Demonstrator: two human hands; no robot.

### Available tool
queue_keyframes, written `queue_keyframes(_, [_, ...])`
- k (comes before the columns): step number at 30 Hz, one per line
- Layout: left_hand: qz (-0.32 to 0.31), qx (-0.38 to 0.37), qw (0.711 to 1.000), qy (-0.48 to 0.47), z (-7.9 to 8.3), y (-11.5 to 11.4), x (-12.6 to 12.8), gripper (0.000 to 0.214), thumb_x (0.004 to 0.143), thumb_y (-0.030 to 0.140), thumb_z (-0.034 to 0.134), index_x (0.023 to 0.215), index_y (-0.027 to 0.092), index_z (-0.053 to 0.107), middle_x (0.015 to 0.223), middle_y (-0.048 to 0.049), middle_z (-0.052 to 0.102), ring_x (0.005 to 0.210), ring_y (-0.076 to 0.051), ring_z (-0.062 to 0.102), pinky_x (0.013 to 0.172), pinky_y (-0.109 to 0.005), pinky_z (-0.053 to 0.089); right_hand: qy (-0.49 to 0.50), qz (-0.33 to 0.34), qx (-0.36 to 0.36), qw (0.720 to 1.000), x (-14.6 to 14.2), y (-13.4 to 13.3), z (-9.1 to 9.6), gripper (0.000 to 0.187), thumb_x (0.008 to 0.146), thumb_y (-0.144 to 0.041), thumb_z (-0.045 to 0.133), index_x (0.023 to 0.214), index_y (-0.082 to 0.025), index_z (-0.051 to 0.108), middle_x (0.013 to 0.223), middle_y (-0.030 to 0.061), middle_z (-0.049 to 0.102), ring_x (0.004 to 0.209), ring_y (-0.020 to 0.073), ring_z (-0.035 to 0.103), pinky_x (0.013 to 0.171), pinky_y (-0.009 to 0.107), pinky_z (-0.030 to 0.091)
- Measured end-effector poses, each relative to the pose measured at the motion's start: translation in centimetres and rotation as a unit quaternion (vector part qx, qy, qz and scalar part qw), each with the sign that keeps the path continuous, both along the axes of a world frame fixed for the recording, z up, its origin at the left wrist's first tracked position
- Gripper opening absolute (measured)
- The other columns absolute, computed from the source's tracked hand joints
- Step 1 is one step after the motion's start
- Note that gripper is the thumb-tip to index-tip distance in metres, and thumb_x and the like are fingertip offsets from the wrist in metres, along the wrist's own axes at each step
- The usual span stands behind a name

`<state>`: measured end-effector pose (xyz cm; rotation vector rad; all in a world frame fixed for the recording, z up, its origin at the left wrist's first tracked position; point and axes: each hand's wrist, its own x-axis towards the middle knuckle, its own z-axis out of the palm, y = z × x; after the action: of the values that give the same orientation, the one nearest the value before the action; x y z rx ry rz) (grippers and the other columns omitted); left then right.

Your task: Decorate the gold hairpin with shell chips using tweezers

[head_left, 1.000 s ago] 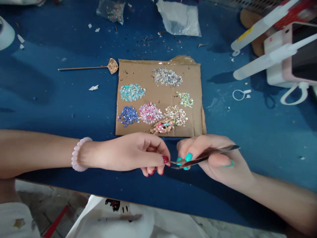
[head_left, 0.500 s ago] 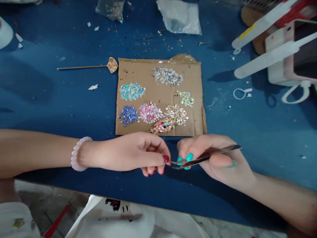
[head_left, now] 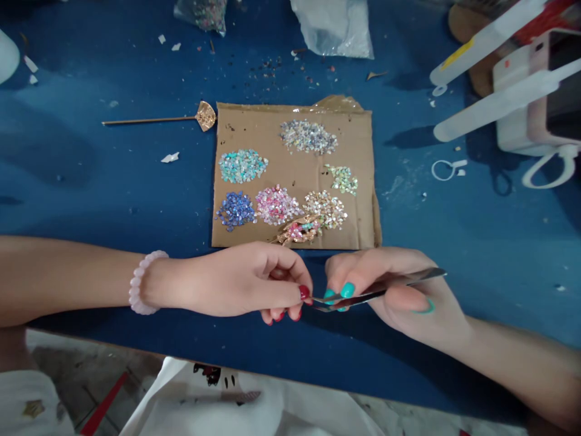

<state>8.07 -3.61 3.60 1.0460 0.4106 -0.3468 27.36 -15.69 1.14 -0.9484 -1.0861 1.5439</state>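
Note:
My left hand (head_left: 245, 278), with red nails and a pale pink bead bracelet (head_left: 144, 283), is pinched closed. Its thumb and forefinger meet the tips of a pair of metal tweezers (head_left: 363, 297); whether a small piece sits between them I cannot make out. My right hand (head_left: 399, 290), with turquoise nails, holds the tweezers between thumb and fingers, prongs pointing left. Just behind the left hand, a gold ornament (head_left: 299, 230) set with pink and turquoise stones lies on a cardboard sheet (head_left: 345, 239). Part of the ornament is hidden by the hand.
Several small piles lie on the cardboard: blue stones (head_left: 236, 209), pink stones (head_left: 276, 204), turquoise stones (head_left: 243, 166) and silvery stones (head_left: 309, 137). Left of it is a gold hairpin (head_left: 154, 121). White tubes (head_left: 494, 106) stick out at right; plastic bags (head_left: 336, 27) lie behind.
The tweezers' prong tips have come closer to the left fingertips and to each other. Both hands stay in nearly the same place; the view has shifted slightly.

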Motion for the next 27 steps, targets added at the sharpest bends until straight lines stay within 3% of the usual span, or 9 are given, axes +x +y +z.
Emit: queue_keyframes(27, [-0.012,0.000,1.000,0.004,0.24,0.16,0.02,0.011,0.086,0.009,0.049,0.078,0.015,0.052,0.069,0.0064,0.056,0.058,-0.003,0.050,0.056,-0.013,0.043,-0.025,0.003,0.015,1.000,-0.18,0.11,0.24,0.026,0.081,-0.047,0.062,0.092,-0.025,0.071,0.082,0.0022,0.070,0.070,0.0125,0.064,0.061,0.026,0.052])
